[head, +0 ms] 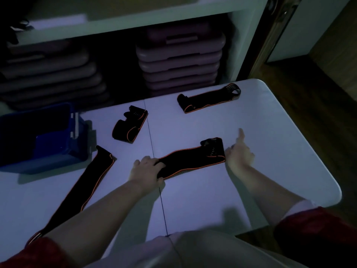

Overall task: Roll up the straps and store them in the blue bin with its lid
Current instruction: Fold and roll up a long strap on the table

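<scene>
The room is dim, the light cool and bluish, strongest on the pale tabletop (251,136), which has rounded corners and a thin dark seam running from front to back across its middle. Behind it stands a white shelf unit (135,18) with a thick horizontal board and a white upright at its right end. Below the board, two stacks of flat mauve platforms (179,60) sit side by side (the left stack almost lost in shadow). To the right, a dark wooden floor (318,105) shows past the tabletop's edge, with a dark door frame (270,31) and a pale wall (313,20) beyond.
</scene>
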### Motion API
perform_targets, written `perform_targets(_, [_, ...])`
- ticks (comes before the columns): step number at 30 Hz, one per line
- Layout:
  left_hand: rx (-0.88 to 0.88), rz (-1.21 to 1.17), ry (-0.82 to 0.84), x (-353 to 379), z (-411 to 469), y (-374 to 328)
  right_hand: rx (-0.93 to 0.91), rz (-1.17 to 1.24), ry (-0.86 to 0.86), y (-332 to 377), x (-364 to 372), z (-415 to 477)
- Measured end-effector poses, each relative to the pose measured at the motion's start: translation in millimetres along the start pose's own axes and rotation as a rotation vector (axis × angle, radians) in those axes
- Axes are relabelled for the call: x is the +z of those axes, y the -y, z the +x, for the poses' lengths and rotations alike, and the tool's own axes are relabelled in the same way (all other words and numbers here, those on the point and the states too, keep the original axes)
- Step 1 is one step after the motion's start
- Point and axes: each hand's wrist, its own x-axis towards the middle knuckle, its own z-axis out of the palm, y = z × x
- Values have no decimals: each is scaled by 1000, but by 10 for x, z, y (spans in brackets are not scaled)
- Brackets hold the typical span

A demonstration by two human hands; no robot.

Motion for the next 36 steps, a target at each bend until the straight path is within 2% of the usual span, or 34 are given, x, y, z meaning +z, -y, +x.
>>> perform_targets(2, [-29,-8,5,5,-25,79,173,150,-53,-88,-83,38])
perform_targets(4, [-31,-27,-2,17,-41,124,188,163,-109,-140,-136,24])
perform_targets(6, [-24,-49,-13,18,-35,131,-78,155,-131,-61,-130,-82])
perform_targets(9, [-13,-101,-47,3,0,90,-667,-54,69,192,-10,-308])
perform_targets(11, [2,-110,-53,-11,26,48,-765,-260,265,318,116,-378])
perform_targets(14, [-11,-88,-27,-21,36,-11,-621,-457,378,374,247,-265])
perform_targets(17, [-39,-106,-11,1,24,-35,-582,-534,285,362,198,-116])
perform_targets(20, [-54,-125,-18,19,19,-35,-561,-389,205,214,24,71])
perform_targets(24, [-64,-167,-31,53,35,-53,-262,-12,67,-159,-284,334])
perform_targets(27, [-73,-178,-34,44,106,-50,-105,-51,128,-472,-429,530])
perform_targets(29, [-79,-177,-27,33,153,-46,-106,-104,214,-566,-478,641])
perform_targets(31, [-82,-173,-16,19,203,-43,-182,-109,286,-517,-507,755])
perform_targets(36, [-78,-188,-49,-134,386,-69,-408,7,365,117,-442,1039])
